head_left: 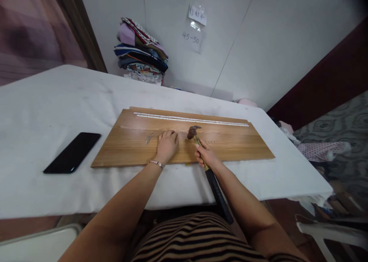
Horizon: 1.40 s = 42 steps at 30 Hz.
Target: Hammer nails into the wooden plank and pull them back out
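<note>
A long wooden board (230, 141) lies on the white table (43, 108), with a pale strip (189, 119) along its far edge. My left hand (166, 146) rests on the board with its fingers curled under; what they hold, if anything, is hidden. My right hand (207, 156) grips a claw hammer (194, 132) high on its handle, the head hovering just right of my left fingers. The black handle end runs back toward my lap. A small heap of nails (148, 138) lies on the board left of my left hand. A row of small nail dots (211, 142) shows right of the hammer.
A black phone (73, 152) lies on the table left of the board. Folded fabrics (142, 53) are stacked against the white wall, below taped paper labels (197, 16). Cloth and a white plastic chair (330, 227) are on the floor to the right.
</note>
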### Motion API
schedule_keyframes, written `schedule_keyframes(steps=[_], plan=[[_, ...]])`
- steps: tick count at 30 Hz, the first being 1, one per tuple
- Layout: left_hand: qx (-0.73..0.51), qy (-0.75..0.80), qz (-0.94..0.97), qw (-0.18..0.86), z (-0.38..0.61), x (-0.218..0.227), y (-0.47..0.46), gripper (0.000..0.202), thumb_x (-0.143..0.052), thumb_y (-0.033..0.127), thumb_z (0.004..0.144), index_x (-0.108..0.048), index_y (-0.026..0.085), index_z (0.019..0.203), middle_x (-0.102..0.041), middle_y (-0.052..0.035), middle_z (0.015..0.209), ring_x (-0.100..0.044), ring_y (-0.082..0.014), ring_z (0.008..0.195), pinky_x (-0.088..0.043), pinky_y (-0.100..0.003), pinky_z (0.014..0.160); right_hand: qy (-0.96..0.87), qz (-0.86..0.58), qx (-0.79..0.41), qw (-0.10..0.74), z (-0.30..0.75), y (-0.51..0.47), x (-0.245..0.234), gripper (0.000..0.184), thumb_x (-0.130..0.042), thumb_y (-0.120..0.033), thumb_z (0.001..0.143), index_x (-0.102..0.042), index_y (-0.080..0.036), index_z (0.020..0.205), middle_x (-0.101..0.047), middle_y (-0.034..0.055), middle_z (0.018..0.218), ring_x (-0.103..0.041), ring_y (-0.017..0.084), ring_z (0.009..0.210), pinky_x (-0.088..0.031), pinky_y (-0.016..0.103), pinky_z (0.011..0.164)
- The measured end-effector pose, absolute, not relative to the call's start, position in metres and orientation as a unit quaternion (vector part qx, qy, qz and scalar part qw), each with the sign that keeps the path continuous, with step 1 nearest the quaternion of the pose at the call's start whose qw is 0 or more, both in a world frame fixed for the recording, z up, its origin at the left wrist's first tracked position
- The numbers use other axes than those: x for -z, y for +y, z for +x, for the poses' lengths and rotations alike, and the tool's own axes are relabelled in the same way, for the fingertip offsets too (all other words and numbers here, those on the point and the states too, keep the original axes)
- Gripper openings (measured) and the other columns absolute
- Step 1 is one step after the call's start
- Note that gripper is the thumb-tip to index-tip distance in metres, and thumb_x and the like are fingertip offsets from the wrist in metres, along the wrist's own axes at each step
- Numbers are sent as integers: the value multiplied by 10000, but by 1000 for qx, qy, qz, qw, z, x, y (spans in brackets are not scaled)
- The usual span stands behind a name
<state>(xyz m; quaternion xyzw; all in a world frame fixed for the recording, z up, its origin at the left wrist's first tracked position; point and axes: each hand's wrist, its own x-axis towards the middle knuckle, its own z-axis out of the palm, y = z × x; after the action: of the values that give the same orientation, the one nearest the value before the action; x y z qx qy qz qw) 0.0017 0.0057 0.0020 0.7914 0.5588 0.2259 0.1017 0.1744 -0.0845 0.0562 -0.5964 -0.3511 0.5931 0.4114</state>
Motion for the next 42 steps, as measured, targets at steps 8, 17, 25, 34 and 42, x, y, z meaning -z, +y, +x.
schedule_keyframes(steps=[8, 17, 25, 34, 42], plan=[[-224, 557, 793, 104, 1, -1, 7, 301, -486, 256, 975, -745, 215, 1125, -698, -123, 1312, -582, -306, 1255, -436, -478, 1056, -350, -600, -595, 404, 175, -84, -54, 697, -625, -447, 975, -367, -311, 1608, -449, -128, 582, -342, 53, 351, -260, 155, 344], [-221, 557, 795, 99, 1, -3, 5, 307, -466, 266, 991, -739, 219, 1124, -698, -117, 1317, -584, -297, 1261, -428, -454, 1061, -344, -602, -597, 404, 175, -83, -55, 697, -610, -434, 981, -353, -302, 1615, -443, -130, 580, -341, 54, 353, -268, 154, 346], [-225, 556, 794, 98, 1, -1, 6, 307, -466, 266, 992, -741, 211, 1117, -695, -121, 1328, -586, -293, 1259, -425, -452, 1070, -351, -594, -596, 410, 176, -84, -54, 745, -617, -443, 974, -311, -325, 1644, -444, -125, 582, -349, 58, 359, -268, 157, 348], [-228, 557, 791, 108, 1, -3, 5, 314, -476, 267, 980, -748, 225, 1133, -690, -128, 1332, -578, -302, 1265, -422, -477, 1087, -358, -592, -597, 408, 175, -84, -55, 690, -611, -445, 971, -375, -308, 1605, -448, -127, 585, -346, 53, 354, -260, 156, 345], [-227, 558, 790, 112, 1, -5, 5, 320, -475, 255, 979, -748, 221, 1142, -689, -132, 1324, -577, -305, 1262, -417, -484, 1088, -356, -597, -596, 403, 173, -84, -57, 708, -605, -414, 982, -333, -290, 1625, -456, -128, 581, -351, 59, 352, -269, 160, 340]])
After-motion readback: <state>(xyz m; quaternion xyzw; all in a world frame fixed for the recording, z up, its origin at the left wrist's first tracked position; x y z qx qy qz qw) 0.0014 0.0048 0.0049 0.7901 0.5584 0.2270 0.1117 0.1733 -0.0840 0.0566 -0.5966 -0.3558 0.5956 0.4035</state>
